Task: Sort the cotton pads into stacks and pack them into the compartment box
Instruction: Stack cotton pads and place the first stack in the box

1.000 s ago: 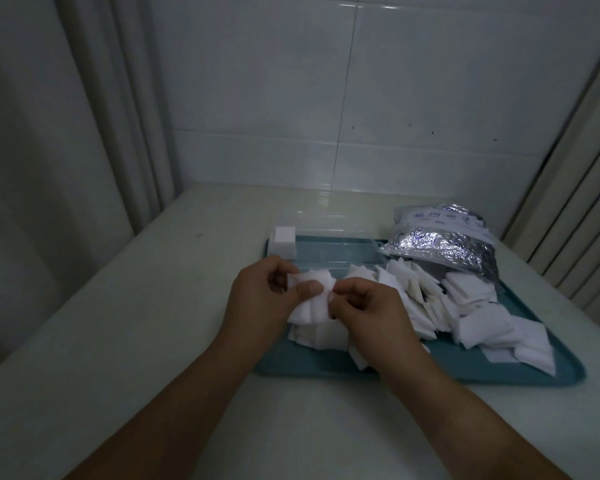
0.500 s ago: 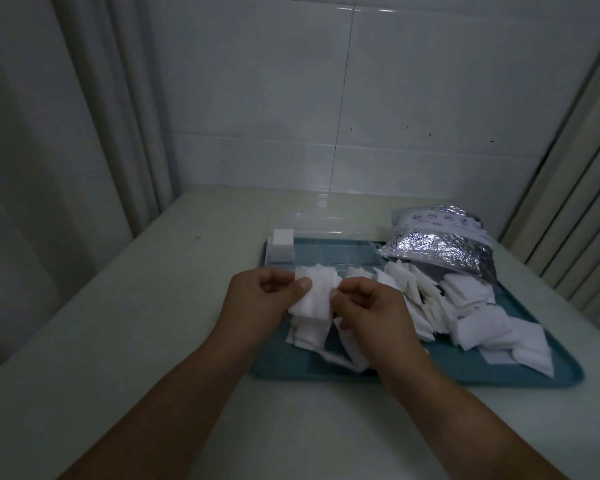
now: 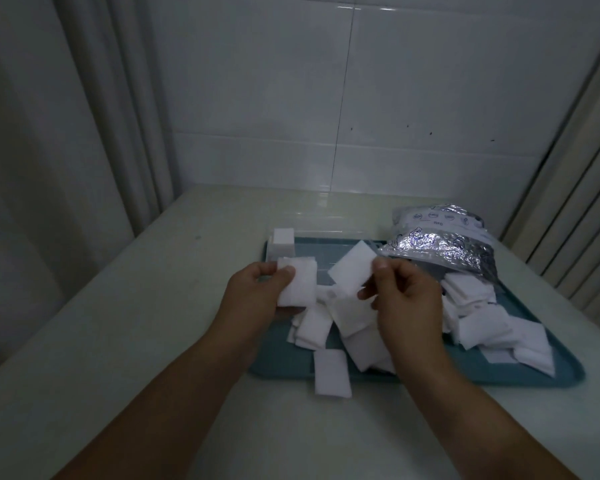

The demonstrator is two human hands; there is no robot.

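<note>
A small stack of cotton pads was held in the left hand, with the thumb pressed on its front face and the fingers curled behind it. A single pad was pinched at its corner between the thumb and forefinger of the right hand, lifted and tilted above the blue tray. The two hands were apart, with a gap between the stack and the single pad.

The loose pads were spread over the middle and the right part of the tray, and one pad was hanging over the near edge of the tray, partly on the table. A silver foil bag lay at the far right corner of the tray. At the far left corner a clear compartment box was seen, with one finished stack in its left end — the walls were transparent and the light was poor, so the other compartments could not be judged well.

The step in hand seemed to be the building of a stack, and the task was judged to be at an early stage. For the next move, the single pad would need to be turned square and laid flat on the held stack, edges aligned — the pads look soft and light, so they could slip or fold.
</note>
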